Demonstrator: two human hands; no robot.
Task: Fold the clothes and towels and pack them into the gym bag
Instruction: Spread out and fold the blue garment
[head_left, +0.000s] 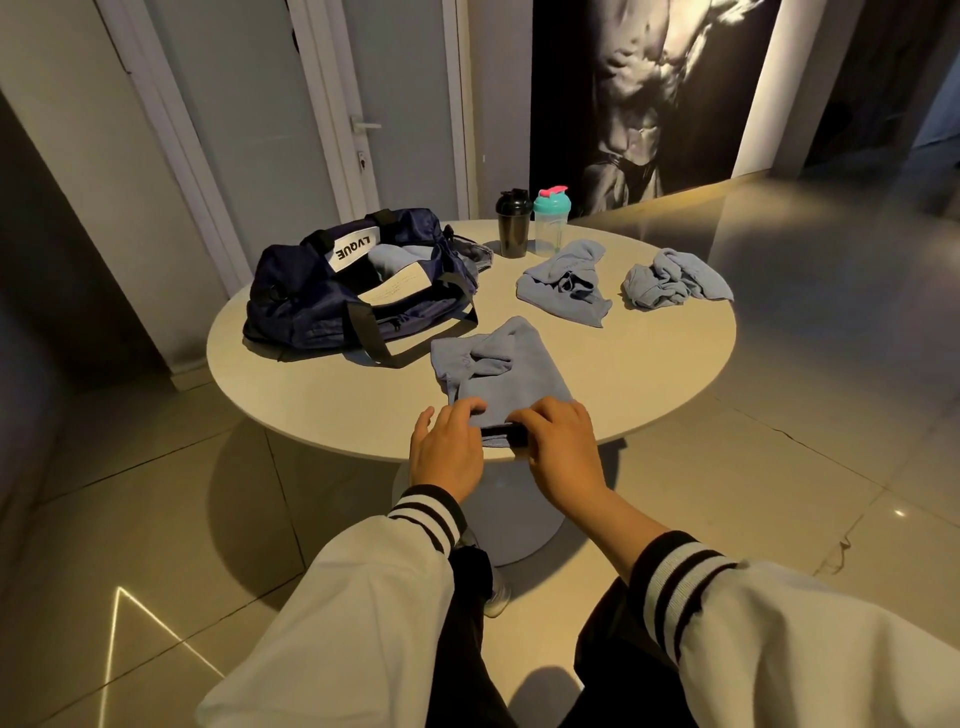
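A grey-blue garment (498, 369) lies crumpled on the near part of the round white table (649, 364). My left hand (447, 447) and my right hand (561, 447) both grip its near edge at the table's front rim, fingers curled over the cloth. A navy gym bag (332, 306) stands open at the table's left, with a folded blue cloth and a pale item inside. A second grey-blue garment (563, 283) lies unfolded past the middle. Another one (675, 280) is bunched at the right.
A black shaker bottle (513, 224) and a clear one with a teal lid (551, 221) stand at the table's far edge. Behind are a white door (395, 104) and a wall poster. The bag's black strap (374, 338) lies toward the garment.
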